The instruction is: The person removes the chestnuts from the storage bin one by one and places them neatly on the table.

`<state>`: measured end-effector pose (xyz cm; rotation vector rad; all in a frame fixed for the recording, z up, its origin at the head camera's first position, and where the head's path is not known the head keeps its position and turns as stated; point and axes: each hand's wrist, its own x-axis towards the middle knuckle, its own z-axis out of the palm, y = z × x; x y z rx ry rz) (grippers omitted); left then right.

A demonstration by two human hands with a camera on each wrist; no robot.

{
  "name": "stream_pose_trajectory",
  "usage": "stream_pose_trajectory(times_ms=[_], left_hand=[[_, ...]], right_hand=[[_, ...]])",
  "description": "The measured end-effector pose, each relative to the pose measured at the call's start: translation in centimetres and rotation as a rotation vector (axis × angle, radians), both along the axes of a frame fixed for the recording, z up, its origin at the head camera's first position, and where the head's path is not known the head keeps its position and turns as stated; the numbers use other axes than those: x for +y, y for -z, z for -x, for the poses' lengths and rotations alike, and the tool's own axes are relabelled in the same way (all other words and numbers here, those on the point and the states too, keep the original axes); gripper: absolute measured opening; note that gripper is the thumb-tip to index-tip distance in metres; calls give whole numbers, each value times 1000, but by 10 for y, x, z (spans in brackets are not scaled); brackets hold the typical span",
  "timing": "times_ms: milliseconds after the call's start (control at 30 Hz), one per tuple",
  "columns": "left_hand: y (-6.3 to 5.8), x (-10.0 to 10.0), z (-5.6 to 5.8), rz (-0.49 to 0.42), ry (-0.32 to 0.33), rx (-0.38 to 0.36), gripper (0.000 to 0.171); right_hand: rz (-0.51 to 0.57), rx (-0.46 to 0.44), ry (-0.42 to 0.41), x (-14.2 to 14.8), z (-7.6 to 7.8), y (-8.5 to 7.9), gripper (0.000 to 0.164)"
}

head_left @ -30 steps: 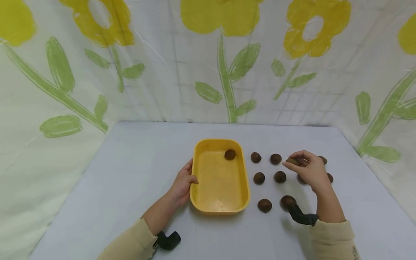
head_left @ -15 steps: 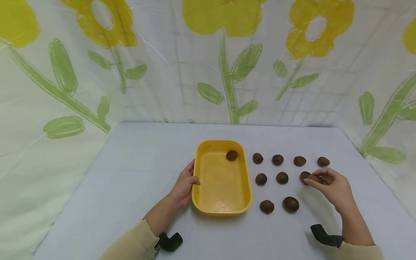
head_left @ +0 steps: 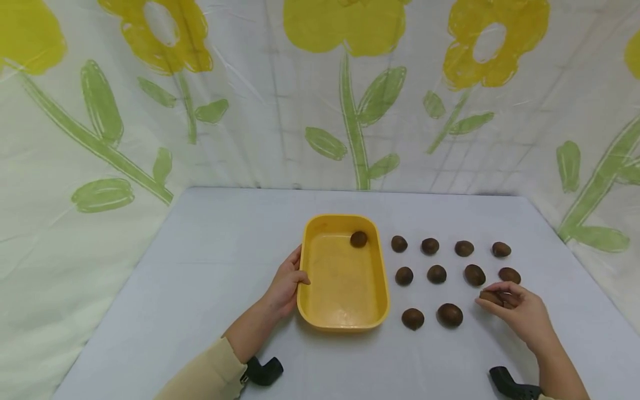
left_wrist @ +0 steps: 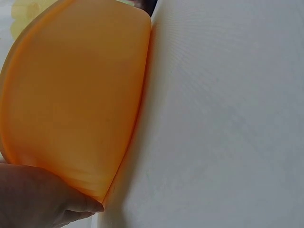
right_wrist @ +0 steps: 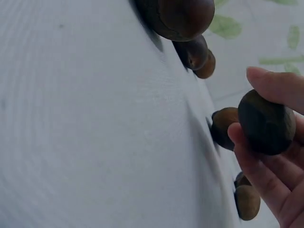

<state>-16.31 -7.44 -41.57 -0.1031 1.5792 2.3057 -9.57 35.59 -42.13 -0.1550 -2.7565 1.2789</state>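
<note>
My left hand (head_left: pixel 286 284) grips the left side of a yellow plastic tray (head_left: pixel 345 326), with its thumb over the rim. The tray's side wall (left_wrist: pixel 80 90) fills much of the left wrist view. One brown chestnut (head_left: pixel 358 239) lies inside at the far right corner. My right hand (head_left: pixel 520 311) pinches another chestnut (right_wrist: pixel 266 122) between thumb and fingers, just above the table, to the right of the big front-row chestnut (head_left: pixel 450 315). Fingers partly cover the held chestnut in the head view.
Several chestnuts stand in rows right of the tray, including one in the back row (head_left: pixel 430 246) and one in the middle row (head_left: pixel 474 275). A white cloth covers the table (head_left: pixel 215 233). Behind hangs a curtain (head_left: pixel 250 111) with yellow flowers.
My right hand has moved from over the back row, past the middle row, toward the front row, still holding the chestnut. The left hand keeps its hold on the tray.
</note>
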Motion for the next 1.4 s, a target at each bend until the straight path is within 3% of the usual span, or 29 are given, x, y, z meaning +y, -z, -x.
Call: stream_pose_trajectory(times_ms=[267,467,800,967,1100,1200,1333,1400], left_hand=[[0,0,0,1,0,0,87],[0,1,-1,-3,1,1,87],[1,0,0,-15,6,7,86],[0,1,0,-5,0,2,86],[1,1,0,-4,1,2,87],[0,0,0,-6,2,0,86],[0,0,0,-15,11,8,87],[0,0,-1,-28,16,15,88]], right_hand=[[-198,-62,-76,1,0,6,36],[-269,-90,-114,1,-1,6,38],[-257,-68,-174,3,-2,6,37],[-234,-96,-166,3,-3,2,42],[-227,-80,-137,0,-3,-6,46],[-207,18,-149,-4,-1,-12,53],[-203,92,-202,-15,6,-27,67],[-227,69,-236,-24,9,-38,69]])
